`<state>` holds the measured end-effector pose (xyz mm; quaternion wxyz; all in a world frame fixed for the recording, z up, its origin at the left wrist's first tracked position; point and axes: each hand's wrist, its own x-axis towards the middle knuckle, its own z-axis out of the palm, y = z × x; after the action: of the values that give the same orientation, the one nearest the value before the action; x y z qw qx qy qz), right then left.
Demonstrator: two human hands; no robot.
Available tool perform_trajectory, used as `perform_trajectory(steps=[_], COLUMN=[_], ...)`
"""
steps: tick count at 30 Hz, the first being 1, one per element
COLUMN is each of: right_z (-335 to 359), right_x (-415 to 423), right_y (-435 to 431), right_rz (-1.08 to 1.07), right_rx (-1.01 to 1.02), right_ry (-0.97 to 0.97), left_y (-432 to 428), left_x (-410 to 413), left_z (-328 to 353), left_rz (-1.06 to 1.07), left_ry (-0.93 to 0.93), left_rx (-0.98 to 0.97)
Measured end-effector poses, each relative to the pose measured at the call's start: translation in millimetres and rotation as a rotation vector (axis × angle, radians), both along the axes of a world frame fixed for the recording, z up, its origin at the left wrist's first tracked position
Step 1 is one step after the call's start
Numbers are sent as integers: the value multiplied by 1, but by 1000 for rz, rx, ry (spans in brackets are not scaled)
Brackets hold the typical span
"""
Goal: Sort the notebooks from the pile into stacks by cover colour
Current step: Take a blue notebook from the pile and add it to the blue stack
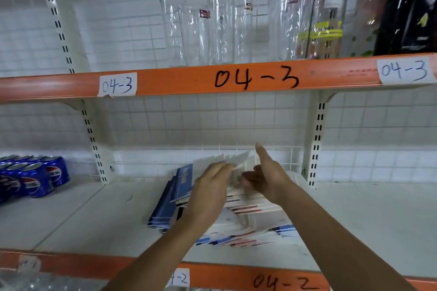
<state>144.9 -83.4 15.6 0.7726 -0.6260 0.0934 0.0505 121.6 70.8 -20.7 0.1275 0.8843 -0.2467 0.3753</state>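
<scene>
Head view, nearest us: our two forearms reach in over the orange shelf edge [236,276] marked 04-2, onto the white shelf [71,220].
Left hand [210,186]: the fingers curl over a fan of pale notebooks [236,163] standing on edge. It reads as a grip, though blur softens it.
Right hand [267,177]: it is just beside the fan, with one digit pointing up and the rest curled toward the covers. We cannot tell whether they pinch anything.
Mixed pile [248,234]: it lies flat beneath and in front of both hands at mid-shelf, pale covers striped red and blue.
Blue stack [165,208]: blue covers lean together at the pile's left side.
Elsewhere: cola cans [35,177] sit far left, and drinking glasses [220,26] stand on the shelf above.
Step in hand: we judge we are leafing through the fan to read cover colours, with the sorting partly done.
Next move: it calls for parting one colour from the fan with a firm pinch, then laying it on its matching stack.
</scene>
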Motion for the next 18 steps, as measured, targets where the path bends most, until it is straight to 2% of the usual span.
perform_trajectory(steps=[1, 2, 4, 6, 9, 11, 13, 15, 18], right_z=[4, 6, 5, 0, -4, -6, -4, -2, -4], right_x=[-1, -4, -4, -3, 0, 2, 1, 0, -1], right_y=[-4, -8, -16, -27, -41, -46, -47, -48, -50], right_rz=[56, 87, 56, -14, -48, -38, -27, -9, -13], right_rx=[115, 127, 11, -88, -266, -383, -406, -434, -320], right_ry=[40, 45, 40, 58, 94, 109, 127, 126, 134], left_y=[-4, -7, -7, 2, 24, 34, 41, 43, 36], left_x=[0, -1, -2, 8, 30, 37, 37, 33, 27], left_z=[-4, -7, -10, -14, -26, -34, -37, -31, -17], left_rz=[-143, -258, -320, -120, 277, 325, 312, 273, 172], left_ry=[-36, -42, 50, 224, 674, 797, 725, 539, 216], left_rx=[51, 66, -21, -119, -136, -60, -2, 48, -65])
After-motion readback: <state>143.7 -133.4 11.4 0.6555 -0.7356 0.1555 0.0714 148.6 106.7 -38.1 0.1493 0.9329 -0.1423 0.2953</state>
